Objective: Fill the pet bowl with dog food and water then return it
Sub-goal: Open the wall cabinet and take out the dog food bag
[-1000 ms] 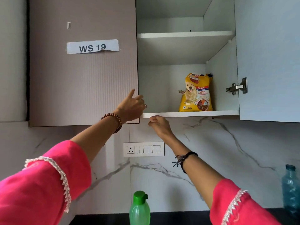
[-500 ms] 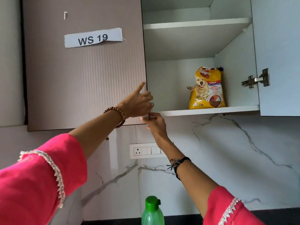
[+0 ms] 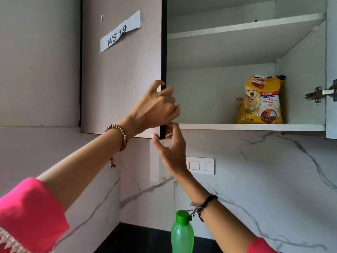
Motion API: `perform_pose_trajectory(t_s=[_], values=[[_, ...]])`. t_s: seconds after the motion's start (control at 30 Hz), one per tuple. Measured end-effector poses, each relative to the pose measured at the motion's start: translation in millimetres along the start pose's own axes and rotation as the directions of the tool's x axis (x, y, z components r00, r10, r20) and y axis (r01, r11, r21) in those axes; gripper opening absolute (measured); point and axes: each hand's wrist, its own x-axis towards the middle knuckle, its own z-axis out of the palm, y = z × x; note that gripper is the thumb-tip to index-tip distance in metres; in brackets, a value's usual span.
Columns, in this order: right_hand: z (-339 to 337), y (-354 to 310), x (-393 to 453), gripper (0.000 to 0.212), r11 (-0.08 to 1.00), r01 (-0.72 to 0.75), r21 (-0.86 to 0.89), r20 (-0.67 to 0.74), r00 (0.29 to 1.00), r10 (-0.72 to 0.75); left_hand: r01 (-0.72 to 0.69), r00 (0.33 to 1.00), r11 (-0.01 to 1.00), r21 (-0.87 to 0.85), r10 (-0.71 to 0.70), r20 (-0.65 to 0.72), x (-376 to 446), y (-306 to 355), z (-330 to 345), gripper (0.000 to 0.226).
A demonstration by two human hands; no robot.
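Observation:
A yellow dog food bag [image 3: 260, 100] stands upright on the lower shelf [image 3: 237, 126] of the wall cabinet, toward its right side. The left cabinet door [image 3: 120, 79], labelled "WS 19", is swung partly outward. My left hand [image 3: 156, 108] curls around that door's free edge above its bottom corner. My right hand [image 3: 169, 145] pinches the same door's bottom corner from below. No pet bowl is in view.
The right cabinet door [image 3: 331, 52] stands open with its hinge [image 3: 317, 94] showing. A green water bottle [image 3: 182, 232] stands on the dark counter under my right forearm. A white switch plate [image 3: 200, 165] sits on the marble wall. The upper shelf [image 3: 237, 28] holds nothing.
The left door has swung outward from shut. My left hand went from resting flat on its face to curling around its edge, and my right hand slid left to its bottom corner.

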Motion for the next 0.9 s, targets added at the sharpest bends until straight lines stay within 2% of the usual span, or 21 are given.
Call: perform_pose_trajectory(t_s=[0.17, 0.27, 0.37, 0.43, 0.47, 0.53, 0.57, 0.6, 0.77, 0.83, 0.9], values=[[19, -19, -10, 0.035, 0.989, 0.149, 0.0, 0.165, 0.975, -0.147, -0.004, 0.993, 0.997, 0.081, -0.006, 0.117, -14, -10, -45, 0.05], [34, -26, -15, 0.05, 0.986, 0.167, 0.002, 0.3, 0.941, -0.16, -0.018, 0.958, 0.986, 0.164, -0.03, 0.284, -13, -21, -73, 0.051], [43, -34, -15, 0.063, 0.976, 0.217, 0.001, 0.484, 0.854, -0.19, -0.054, 0.874, 0.951, 0.304, -0.102, 0.474, -17, -35, -91, 0.054], [50, -43, -11, 0.071, 0.964, 0.264, -0.027, 0.616, 0.764, -0.191, -0.125, 0.779, 0.898, 0.423, -0.175, 0.602, -22, -41, -103, 0.058], [55, -47, -9, 0.076, 0.955, 0.294, -0.044, 0.658, 0.727, -0.194, -0.162, 0.718, 0.879, 0.448, -0.207, 0.665, -24, -44, -106, 0.051], [67, -57, -3, 0.083, 0.935, 0.353, -0.044, 0.7, 0.678, -0.223, -0.128, 0.619, 0.867, 0.482, -0.31, 0.722, -34, -49, -105, 0.028], [73, -61, -1, 0.086, 0.929, 0.369, -0.033, 0.713, 0.66, -0.237, -0.136, 0.563, 0.85, 0.509, -0.356, 0.746, -41, -54, -111, 0.018], [80, -65, 0, 0.089, 0.927, 0.375, -0.021, 0.723, 0.646, -0.246, -0.191, 0.53, 0.808, 0.557, -0.393, 0.752, -47, -58, -121, 0.018], [119, -73, 4, 0.1, 0.922, 0.387, -0.03, 0.774, 0.593, -0.224, -0.377, 0.392, 0.656, 0.654, -0.527, 0.754, -74, -85, -145, 0.048], [135, -77, 5, 0.101, 0.912, 0.409, -0.035, 0.787, 0.573, -0.227, -0.42, 0.355, 0.637, 0.647, -0.541, 0.763, -90, -95, -149, 0.063], [150, -83, 5, 0.1, 0.907, 0.419, -0.037, 0.812, 0.541, -0.217, -0.397, 0.368, 0.639, 0.659, -0.547, 0.752, -108, -108, -155, 0.062]])
